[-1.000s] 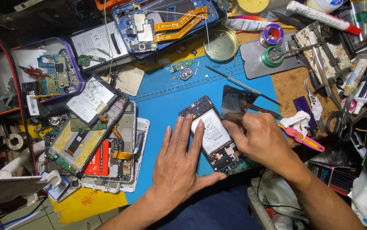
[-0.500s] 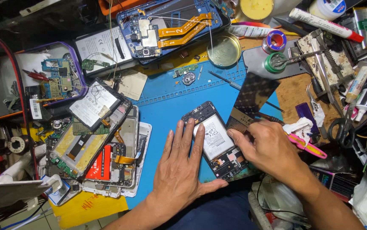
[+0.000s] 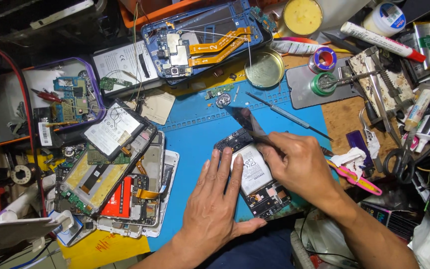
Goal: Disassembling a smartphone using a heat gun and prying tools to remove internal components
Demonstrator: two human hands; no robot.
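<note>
Center frame: left hand [image 3: 214, 209] lies flat, steadying opened phone [image 3: 253, 174]; right hand [image 3: 299, 167] pinches back cover [image 3: 247, 122], lifted off; battery still in.

Illumination bright and even from overhead; shadows short and soft. Slight glare on the round tin lid [image 3: 264, 68]. Focus sharp centrally; edges bowed, upper-left corner dim.

The left hand [image 3: 215, 209] lies flat on an opened phone [image 3: 253, 174]; the right hand [image 3: 299, 167] holds a thin dark panel [image 3: 247, 122] above it.
</note>
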